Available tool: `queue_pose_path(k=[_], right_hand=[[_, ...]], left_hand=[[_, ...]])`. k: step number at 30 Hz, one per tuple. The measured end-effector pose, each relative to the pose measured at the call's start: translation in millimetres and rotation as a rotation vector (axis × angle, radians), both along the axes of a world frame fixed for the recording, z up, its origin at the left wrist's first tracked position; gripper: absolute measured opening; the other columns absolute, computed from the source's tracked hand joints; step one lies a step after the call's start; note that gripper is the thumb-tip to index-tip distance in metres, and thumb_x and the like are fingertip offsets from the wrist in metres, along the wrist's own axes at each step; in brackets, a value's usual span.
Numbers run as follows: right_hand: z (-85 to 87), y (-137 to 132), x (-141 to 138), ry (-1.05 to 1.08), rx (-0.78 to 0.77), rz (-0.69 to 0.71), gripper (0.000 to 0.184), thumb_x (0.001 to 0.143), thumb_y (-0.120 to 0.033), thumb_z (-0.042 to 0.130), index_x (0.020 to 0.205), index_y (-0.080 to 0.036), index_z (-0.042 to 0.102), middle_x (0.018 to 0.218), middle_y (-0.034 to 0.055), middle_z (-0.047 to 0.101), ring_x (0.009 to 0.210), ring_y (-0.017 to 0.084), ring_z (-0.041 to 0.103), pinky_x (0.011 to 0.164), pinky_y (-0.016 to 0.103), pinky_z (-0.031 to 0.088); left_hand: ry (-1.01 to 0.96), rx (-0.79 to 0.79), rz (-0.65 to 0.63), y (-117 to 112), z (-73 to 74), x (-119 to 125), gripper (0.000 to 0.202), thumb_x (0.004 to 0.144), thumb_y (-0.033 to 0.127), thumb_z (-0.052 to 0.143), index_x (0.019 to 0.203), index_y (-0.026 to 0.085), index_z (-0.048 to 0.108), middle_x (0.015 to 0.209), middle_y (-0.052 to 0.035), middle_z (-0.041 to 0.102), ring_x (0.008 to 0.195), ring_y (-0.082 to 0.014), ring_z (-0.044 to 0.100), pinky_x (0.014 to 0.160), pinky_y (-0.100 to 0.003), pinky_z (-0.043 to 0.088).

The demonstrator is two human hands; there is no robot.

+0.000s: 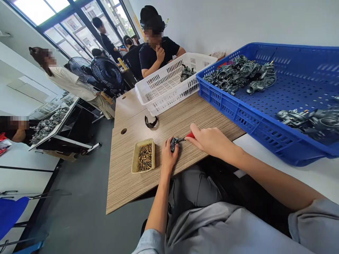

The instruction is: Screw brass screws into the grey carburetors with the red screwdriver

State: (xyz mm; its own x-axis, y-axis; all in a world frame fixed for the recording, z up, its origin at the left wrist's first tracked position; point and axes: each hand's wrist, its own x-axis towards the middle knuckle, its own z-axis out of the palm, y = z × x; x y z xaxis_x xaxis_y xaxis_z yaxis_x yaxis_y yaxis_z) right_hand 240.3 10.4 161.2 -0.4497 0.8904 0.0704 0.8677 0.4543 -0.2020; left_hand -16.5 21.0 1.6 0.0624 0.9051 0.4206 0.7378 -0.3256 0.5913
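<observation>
On the wood-grain table (127,183), my left hand (168,155) is closed around a small dark grey metal part (173,144), which looks like a carburetor body. My right hand (209,139) grips a screwdriver by its red handle (190,134). The screwdriver's shaft points left and meets the part; its tip is too small to make out. Left of my left hand stands a cream tray (134,165) full of small brass-coloured pieces (145,158). A black wristwatch (151,122) lies farther back on the table.
A blue crate (225,102) with many metal carburetors (241,72) stands at the right. Beside it, a white basket (159,106) holds several similar parts (186,73). Across the table sits a person (165,53). Black fans (107,72) and other people are farther back left.
</observation>
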Motion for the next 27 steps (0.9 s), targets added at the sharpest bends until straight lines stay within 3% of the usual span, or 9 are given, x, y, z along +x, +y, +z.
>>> queue_pose_path(k=[3,6,9,13,18,23,27], right_hand=[[-1.6,0.9,3.4,0.077,-0.022,0.052,0.032,0.121,-0.046,0.046,0.131,-0.016,0.053,0.097,0.0146,0.083,0.09,0.034,0.083,0.065,0.032,0.039],[-1.7,-0.7,14.3,0.249,-0.098,0.21,0.025,0.118,-0.032,0.053,0.14,-0.022,0.047,0.119,0.0106,0.083,0.105,0.03,0.082,0.072,0.031,0.043],[0.7,-3.0,21.0,0.27,-0.157,0.295,0.022,0.115,-0.02,0.052,0.137,-0.023,0.048,0.129,0.0104,0.08,0.11,0.028,0.081,0.073,0.03,0.044],[3.5,-4.0,12.4,0.143,-0.13,0.192,0.013,0.119,-0.027,0.047,0.129,-0.02,0.051,0.111,0.0117,0.083,0.097,0.03,0.083,0.064,0.031,0.039],[0.0,-2.5,-0.9,0.028,-0.001,0.009,0.038,0.122,-0.051,0.04,0.128,-0.017,0.055,0.095,0.0157,0.083,0.088,0.035,0.083,0.063,0.032,0.04],[-1.3,-3.0,12.0,0.24,-0.082,0.192,0.026,0.119,-0.035,0.052,0.141,-0.022,0.047,0.117,0.0105,0.083,0.098,0.03,0.082,0.07,0.031,0.043],[-1.4,-3.6,14.4,0.266,-0.123,0.255,0.016,0.117,-0.024,0.051,0.133,-0.022,0.049,0.121,0.0105,0.082,0.102,0.027,0.081,0.071,0.029,0.043]], left_hand=[[-0.002,0.005,0.001,0.0,0.0,0.1,0.041,0.11,0.033,0.061,0.149,0.021,0.062,0.138,-0.0153,0.071,0.131,-0.03,0.068,0.116,-0.048,0.055],[0.002,0.008,0.0,0.0,0.3,0.1,0.042,0.11,0.033,0.061,0.15,0.021,0.061,0.137,-0.0149,0.071,0.13,-0.0298,0.068,0.116,-0.048,0.055],[0.01,0.007,0.005,0.2,-0.3,-0.2,0.043,0.109,0.034,0.061,0.15,0.023,0.061,0.137,-0.014,0.071,0.13,-0.0297,0.068,0.116,-0.048,0.055],[0.009,0.014,0.015,1.0,-2.0,-0.9,0.044,0.109,0.033,0.061,0.151,0.023,0.061,0.138,-0.0143,0.071,0.131,-0.03,0.068,0.116,-0.048,0.055],[0.005,0.024,0.011,1.6,-2.9,-1.6,0.043,0.108,0.033,0.062,0.15,0.022,0.061,0.136,-0.0142,0.071,0.129,-0.0295,0.069,0.115,-0.047,0.055],[0.008,0.017,0.012,1.2,-2.6,-1.5,0.044,0.109,0.034,0.062,0.151,0.022,0.061,0.137,-0.014,0.07,0.13,-0.0292,0.068,0.117,-0.046,0.054],[0.013,0.008,0.024,0.6,-1.9,-0.6,0.044,0.108,0.032,0.061,0.151,0.022,0.061,0.136,-0.0139,0.071,0.129,-0.0291,0.068,0.117,-0.047,0.054]])
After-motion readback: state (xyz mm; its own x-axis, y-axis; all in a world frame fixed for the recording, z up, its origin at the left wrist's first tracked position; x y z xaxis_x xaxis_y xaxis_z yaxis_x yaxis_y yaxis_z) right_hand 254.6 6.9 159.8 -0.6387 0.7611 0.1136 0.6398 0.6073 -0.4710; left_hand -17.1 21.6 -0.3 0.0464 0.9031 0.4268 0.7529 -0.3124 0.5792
